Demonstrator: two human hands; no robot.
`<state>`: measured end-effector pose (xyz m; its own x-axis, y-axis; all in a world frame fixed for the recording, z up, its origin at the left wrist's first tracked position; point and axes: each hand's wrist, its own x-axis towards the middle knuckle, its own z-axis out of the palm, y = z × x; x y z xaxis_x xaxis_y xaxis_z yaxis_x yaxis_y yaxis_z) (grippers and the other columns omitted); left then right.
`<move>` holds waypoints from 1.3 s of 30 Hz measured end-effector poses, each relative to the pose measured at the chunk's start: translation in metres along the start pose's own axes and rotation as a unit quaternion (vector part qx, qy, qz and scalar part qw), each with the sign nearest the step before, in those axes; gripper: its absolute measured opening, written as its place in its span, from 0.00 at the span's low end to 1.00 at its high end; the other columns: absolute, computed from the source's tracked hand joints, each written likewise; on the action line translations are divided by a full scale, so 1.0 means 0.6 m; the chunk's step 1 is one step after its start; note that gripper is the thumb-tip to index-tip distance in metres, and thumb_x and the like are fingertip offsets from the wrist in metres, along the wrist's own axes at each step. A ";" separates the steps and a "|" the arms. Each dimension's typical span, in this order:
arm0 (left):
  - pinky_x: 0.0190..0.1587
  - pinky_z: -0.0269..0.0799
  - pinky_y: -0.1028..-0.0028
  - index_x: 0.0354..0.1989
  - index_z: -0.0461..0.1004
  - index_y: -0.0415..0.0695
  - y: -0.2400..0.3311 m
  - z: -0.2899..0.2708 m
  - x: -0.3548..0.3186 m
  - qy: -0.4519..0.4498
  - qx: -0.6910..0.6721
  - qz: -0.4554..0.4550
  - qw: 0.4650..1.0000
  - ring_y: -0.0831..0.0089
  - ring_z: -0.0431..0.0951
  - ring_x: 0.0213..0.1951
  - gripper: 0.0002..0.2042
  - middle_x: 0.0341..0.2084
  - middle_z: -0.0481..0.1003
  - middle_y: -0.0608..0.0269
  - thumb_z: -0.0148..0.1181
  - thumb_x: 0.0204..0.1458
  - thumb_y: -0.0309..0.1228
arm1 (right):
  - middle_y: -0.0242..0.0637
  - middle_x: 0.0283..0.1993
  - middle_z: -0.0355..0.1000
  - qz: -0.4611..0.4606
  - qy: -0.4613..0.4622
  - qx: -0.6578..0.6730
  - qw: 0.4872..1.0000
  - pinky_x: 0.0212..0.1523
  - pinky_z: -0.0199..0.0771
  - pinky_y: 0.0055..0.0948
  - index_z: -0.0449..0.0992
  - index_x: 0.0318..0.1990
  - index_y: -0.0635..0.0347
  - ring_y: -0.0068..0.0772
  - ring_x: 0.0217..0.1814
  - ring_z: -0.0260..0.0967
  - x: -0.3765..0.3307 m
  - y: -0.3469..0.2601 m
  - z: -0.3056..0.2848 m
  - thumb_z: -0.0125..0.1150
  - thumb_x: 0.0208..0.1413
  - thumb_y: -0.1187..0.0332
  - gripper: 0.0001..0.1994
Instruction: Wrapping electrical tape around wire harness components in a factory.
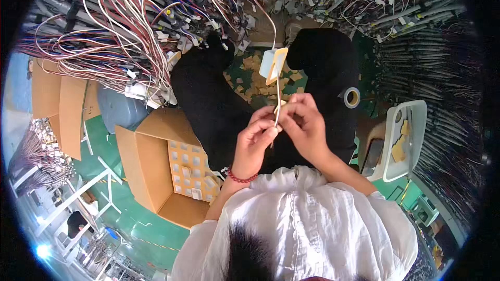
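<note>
The left hand [255, 143] pinches a thin white cable [278, 87] between thumb and forefinger; the right hand [307, 127] curls its fingers beside a small pale-yellow flat piece [282, 103] at the cable, their exact grip partly hidden. On the cable's far side, between the knees, is a white rectangular block with a yellow frame [273, 65]. An open brown cardboard box [151, 161] stands left; a translucent white plastic bin [389, 143], right.
</note>
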<state>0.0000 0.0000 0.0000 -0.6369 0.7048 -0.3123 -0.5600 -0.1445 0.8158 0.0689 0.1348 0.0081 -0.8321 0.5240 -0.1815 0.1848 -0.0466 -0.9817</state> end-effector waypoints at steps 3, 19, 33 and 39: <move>0.50 0.67 0.76 0.36 0.74 0.34 -0.007 0.004 0.008 0.048 -0.040 -0.018 0.998 0.77 0.71 0.45 0.06 0.49 0.67 0.59 0.51 0.57 0.23 | 0.33 0.41 0.59 0.032 0.017 0.070 0.997 0.33 0.67 0.16 0.74 0.31 0.66 0.18 0.37 0.63 0.004 -0.002 0.000 0.58 0.50 0.78 0.01; 0.29 0.58 0.86 0.35 0.74 0.36 -0.003 -0.006 0.012 0.065 0.051 0.041 0.996 0.88 0.64 0.29 0.04 0.41 0.70 0.64 0.54 0.56 0.24 | 0.31 0.33 0.71 0.127 -0.059 0.240 0.961 0.38 0.72 0.20 0.72 0.34 0.66 0.20 0.34 0.70 0.015 -0.002 -0.011 0.60 0.55 0.74 0.04; 0.39 0.66 0.82 0.35 0.73 0.35 0.001 0.000 0.011 -0.001 0.073 0.043 0.996 0.79 0.69 0.44 0.04 0.50 0.65 0.59 0.55 0.55 0.24 | 0.33 0.31 0.70 0.035 -0.016 0.015 0.999 0.30 0.65 0.18 0.71 0.30 0.67 0.17 0.30 0.66 0.009 0.013 0.005 0.56 0.54 0.77 0.03; 0.50 0.68 0.75 0.36 0.74 0.34 -0.009 -0.006 0.012 0.026 -0.050 -0.031 0.998 0.73 0.70 0.47 0.07 0.50 0.66 0.58 0.52 0.57 0.25 | 0.30 0.28 0.69 0.092 -0.045 0.147 0.984 0.29 0.64 0.17 0.71 0.29 0.66 0.16 0.30 0.65 0.010 0.011 -0.003 0.56 0.54 0.77 0.04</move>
<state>-0.0034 0.0034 -0.0083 -0.6239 0.6785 -0.3879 -0.6480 -0.1716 0.7421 0.0660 0.1394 0.0008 -0.8447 0.4063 -0.3484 0.1882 -0.3839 -0.9040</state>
